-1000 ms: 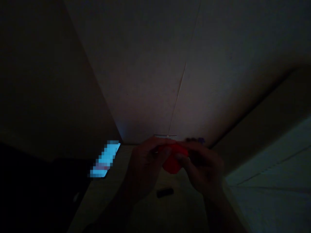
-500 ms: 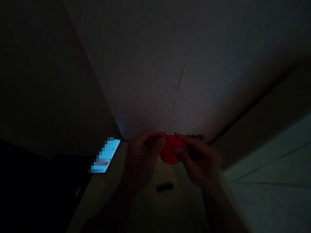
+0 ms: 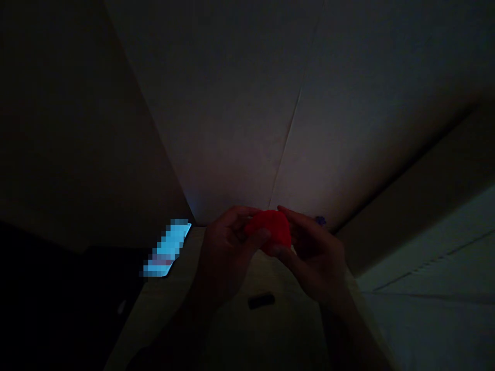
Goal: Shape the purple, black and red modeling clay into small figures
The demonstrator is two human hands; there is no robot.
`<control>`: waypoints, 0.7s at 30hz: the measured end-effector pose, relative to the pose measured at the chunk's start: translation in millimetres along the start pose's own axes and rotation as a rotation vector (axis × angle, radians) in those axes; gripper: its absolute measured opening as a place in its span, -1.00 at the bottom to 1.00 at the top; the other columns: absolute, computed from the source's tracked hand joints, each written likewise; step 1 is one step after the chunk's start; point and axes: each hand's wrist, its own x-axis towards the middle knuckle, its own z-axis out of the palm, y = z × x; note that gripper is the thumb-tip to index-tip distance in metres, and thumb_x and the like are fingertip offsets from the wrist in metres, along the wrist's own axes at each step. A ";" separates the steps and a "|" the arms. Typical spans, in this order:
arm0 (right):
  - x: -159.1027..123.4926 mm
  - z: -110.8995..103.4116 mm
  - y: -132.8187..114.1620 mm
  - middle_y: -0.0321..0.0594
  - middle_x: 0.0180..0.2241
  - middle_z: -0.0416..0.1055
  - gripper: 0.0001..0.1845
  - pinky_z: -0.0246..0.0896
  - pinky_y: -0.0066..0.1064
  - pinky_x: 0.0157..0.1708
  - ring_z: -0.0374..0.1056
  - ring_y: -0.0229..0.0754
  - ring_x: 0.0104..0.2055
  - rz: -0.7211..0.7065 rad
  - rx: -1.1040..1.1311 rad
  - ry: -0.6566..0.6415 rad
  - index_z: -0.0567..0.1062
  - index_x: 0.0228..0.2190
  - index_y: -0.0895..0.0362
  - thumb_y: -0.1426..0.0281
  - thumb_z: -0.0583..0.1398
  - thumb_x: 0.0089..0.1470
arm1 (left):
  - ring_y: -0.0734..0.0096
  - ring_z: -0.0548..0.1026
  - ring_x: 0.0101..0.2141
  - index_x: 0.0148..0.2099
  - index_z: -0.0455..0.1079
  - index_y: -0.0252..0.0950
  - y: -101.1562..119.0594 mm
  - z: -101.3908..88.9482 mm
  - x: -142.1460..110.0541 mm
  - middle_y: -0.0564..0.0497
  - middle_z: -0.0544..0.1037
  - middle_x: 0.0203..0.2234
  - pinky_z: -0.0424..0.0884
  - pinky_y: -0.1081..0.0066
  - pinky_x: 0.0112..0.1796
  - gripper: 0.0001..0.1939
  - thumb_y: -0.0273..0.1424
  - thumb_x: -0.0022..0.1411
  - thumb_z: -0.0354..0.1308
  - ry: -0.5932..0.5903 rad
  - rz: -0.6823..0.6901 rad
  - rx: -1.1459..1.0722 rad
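Note:
A bright red, rounded piece (image 3: 275,226), smooth and soft-looking, is held up between both hands over the wooden surface; the dim light hides exactly what it is. My left hand (image 3: 228,250) is closed on its left side, thumb lying across the front and fingers behind. On the right edge, my right hand (image 3: 319,257) grips it with the thumb at the lower rim, the index finger stretched along the top side. Below the hands, a small dark oblong object (image 3: 261,300) lies on the wooden surface (image 3: 286,330).
A lit phone (image 3: 168,250), its screen blurred out, lies at the left edge of the surface. Behind stands a pale wall (image 3: 240,129) with a seam. A small purple thing (image 3: 320,220) is by the wall. Pale fabric (image 3: 436,319) spreads at the right.
The red piece has been turned and looks less round, its upper edge now higher. A shiny strip seen above it has gone from view. The right thumb has moved lower and left.

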 end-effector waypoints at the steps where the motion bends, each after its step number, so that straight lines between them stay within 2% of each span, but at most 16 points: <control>1: 0.3 -0.2 -0.7 -0.25 -0.14 0.64 -0.44 0.61 -0.42 -0.24 0.59 -0.20 -0.22 0.003 -0.022 0.013 0.62 0.09 -0.14 0.49 0.47 0.08 | 0.31 0.71 -0.28 -0.17 0.54 -0.24 -1.0 0.1 -0.1 0.00 0.74 -0.28 0.62 0.45 -0.29 -0.76 -0.41 0.13 0.49 -0.002 0.005 -0.010; 5: 0.7 -1.2 -3.2 -0.27 -0.27 0.62 -0.64 0.56 -0.49 -0.35 0.55 -0.24 -0.32 -0.007 -0.115 0.057 0.70 -0.05 -0.07 0.47 0.45 0.11 | 0.37 0.68 -0.27 -0.13 0.54 -0.23 -5.4 0.5 -0.9 0.03 0.74 -0.27 0.59 0.49 -0.28 -0.83 -0.39 0.23 0.42 -0.029 0.034 0.008; 9: -0.7 -0.9 -2.3 -0.26 -0.24 0.65 -0.53 0.59 -0.46 -0.36 0.58 -0.22 -0.33 -0.015 -0.100 0.070 0.65 0.06 -0.09 0.47 0.45 0.12 | 0.36 0.67 -0.23 0.04 0.56 -0.19 -5.7 0.2 -2.0 0.02 0.73 -0.22 0.59 0.46 -0.24 -0.73 -0.26 0.32 0.36 -0.042 0.073 0.066; 11: -0.8 -0.8 -1.8 -0.24 -0.22 0.66 -0.49 0.60 -0.44 -0.37 0.59 -0.21 -0.33 -0.039 -0.094 0.063 0.62 0.10 -0.09 0.47 0.44 0.13 | 0.34 0.67 -0.17 0.07 0.58 -0.16 -4.8 -0.5 -2.2 0.02 0.72 -0.16 0.59 0.43 -0.18 -0.73 -0.27 0.35 0.34 -0.033 0.087 0.110; 14: -0.3 -1.8 -1.9 -0.21 -0.26 0.65 -0.60 0.55 -0.45 -0.43 0.56 -0.20 -0.36 -0.096 -0.179 0.052 0.67 0.03 -0.03 0.45 0.43 0.14 | 0.32 0.66 -0.11 -0.01 0.62 -0.14 -4.4 -2.4 -1.8 0.03 0.72 -0.13 0.58 0.41 -0.09 -0.83 -0.30 0.38 0.31 -0.058 0.095 0.166; 17: -0.3 -3.1 -1.8 -0.21 -0.31 0.63 -0.64 0.51 -0.43 -0.43 0.52 -0.19 -0.38 -0.138 -0.255 0.018 0.68 0.01 -0.03 0.45 0.40 0.18 | 0.27 0.66 -0.17 -0.05 0.62 -0.17 -4.2 -3.9 -1.0 0.02 0.72 -0.20 0.59 0.37 -0.15 -0.84 -0.29 0.35 0.32 -0.085 0.075 0.190; 21: -0.5 -3.8 -1.4 -0.20 -0.25 0.65 -0.47 0.54 -0.34 -0.33 0.54 -0.17 -0.34 -0.173 -0.285 -0.007 0.57 0.18 -0.05 0.45 0.40 0.19 | 0.26 0.66 -0.25 -0.12 0.62 -0.21 0.1 -2.9 -1.0 0.01 0.71 -0.29 0.58 0.36 -0.23 -0.85 -0.30 0.29 0.36 -0.063 0.053 0.214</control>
